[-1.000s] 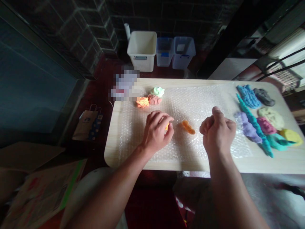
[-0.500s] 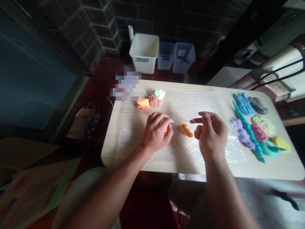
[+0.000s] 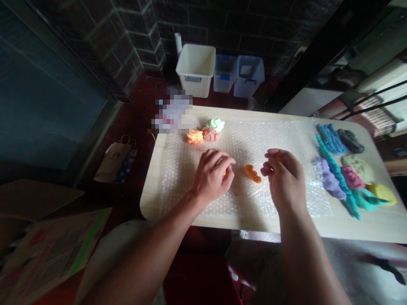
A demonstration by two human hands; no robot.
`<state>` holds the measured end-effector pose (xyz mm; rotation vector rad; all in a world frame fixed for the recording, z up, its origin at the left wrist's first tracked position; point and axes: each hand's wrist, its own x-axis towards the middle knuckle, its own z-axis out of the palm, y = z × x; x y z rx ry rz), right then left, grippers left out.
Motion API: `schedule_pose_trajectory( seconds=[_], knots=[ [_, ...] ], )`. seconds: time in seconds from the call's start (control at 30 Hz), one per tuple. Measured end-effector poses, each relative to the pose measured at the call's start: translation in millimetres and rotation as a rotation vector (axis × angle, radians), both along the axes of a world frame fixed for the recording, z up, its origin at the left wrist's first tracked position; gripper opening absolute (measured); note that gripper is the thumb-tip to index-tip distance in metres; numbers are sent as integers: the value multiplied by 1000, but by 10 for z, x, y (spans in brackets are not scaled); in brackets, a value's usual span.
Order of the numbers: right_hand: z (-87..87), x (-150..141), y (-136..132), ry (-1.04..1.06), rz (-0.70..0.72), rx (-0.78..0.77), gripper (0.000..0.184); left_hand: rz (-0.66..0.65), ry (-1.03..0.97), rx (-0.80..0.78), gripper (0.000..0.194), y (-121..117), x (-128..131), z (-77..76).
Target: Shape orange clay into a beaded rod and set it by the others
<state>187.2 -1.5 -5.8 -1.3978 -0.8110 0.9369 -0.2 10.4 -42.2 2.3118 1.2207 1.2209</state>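
My left hand [image 3: 211,174] is curled above the bubble wrap [image 3: 254,142], with a bit of orange modelling clay [image 3: 224,172] showing between thumb and fingers. Just right of it, a strip of joined orange clay lumps [image 3: 253,173] lies on the wrap, touched by neither hand. My right hand [image 3: 284,176] hovers to the right of that strip, its thumb and fingers pinched together. Whatever the right fingers hold, if anything, is too small and hidden to name.
Orange, salmon and mint clay pieces [image 3: 211,134] sit at the table's back left. Several coloured clay pieces, including a long teal roll [image 3: 338,178], lie on the right. Behind the table [image 3: 149,186] stand a white bin [image 3: 195,72] and two clear bins [image 3: 249,76]. A paper bag [image 3: 114,159] is on the floor.
My right index finger, stretched out before, has bent in toward the thumb. The left hand keeps its curled grip. The whole view has shifted slightly.
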Motion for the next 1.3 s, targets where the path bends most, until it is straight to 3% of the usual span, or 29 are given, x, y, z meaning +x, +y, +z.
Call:
schedule_pose_trajectory(
  seconds=[0.2,0.37,0.43,0.53,0.67,0.8,0.9,1.0,1.07,1.13,1.2,1.3],
  knots=[
    [76,-63,-61,43,87,-46,37,-1,6,-25,17,3,4,3],
    [69,-60,-22,145,111,-14,11,1,18,-36,17,5,6,8],
    [90,-52,-9,283,137,-23,17,3,24,-36,17,3,11,10],
    [159,-49,-27,462,212,-71,7,2,15,-39,17,3,17,14],
    [231,-94,-86,540,294,-126,41,-6,-22,-37,17,-3,12,36],
    [237,-212,-112,429,255,-52,41,-53,-160,-82,16,-65,48,105],
    [208,-333,-137,300,254,51,31,-67,-481,-316,22,-126,173,185],
    [163,-452,-188,41,295,137,16,-25,-1081,-759,34,-122,327,273],
    [142,-508,-224,-247,373,188,22,-76,-1407,-1069,43,-78,375,328],
    [142,-533,-251,-525,475,241,40,-160,-1574,-1326,50,-23,359,368],
    [164,-527,-262,-686,502,300,52,-174,-1658,-1455,47,24,303,391],
    [217,-474,-255,-646,348,318,45,-62,-1689,-1495,38,63,219,416]
  ],
)
